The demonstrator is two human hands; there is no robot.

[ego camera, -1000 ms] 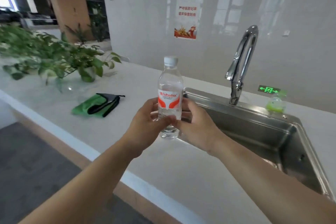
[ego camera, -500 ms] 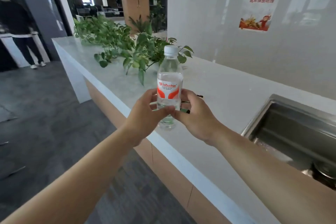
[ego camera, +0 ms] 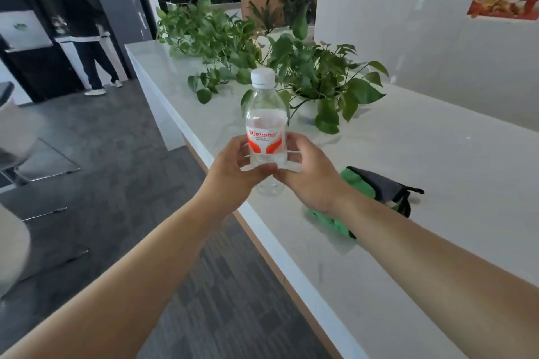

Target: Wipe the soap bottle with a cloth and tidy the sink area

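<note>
Both hands, left [ego camera: 233, 175] and right [ego camera: 309, 181], grip bottle [ego camera: 266, 128] upright. View swung left; sink gone. Cloth [ego camera: 361, 195] at 4 o'clock on tabletop [ego camera: 437, 183], wiping unstarted.

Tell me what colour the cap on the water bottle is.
White; the cap shows clearly in the head view.

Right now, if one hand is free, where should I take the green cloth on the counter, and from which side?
Take the green cloth at its raised folded middle, coming from above. It lies flat on the counter just beyond the right hand, so a pinch from the side has little to catch. Both hands hold the water bottle; the left hand could keep it.
</note>
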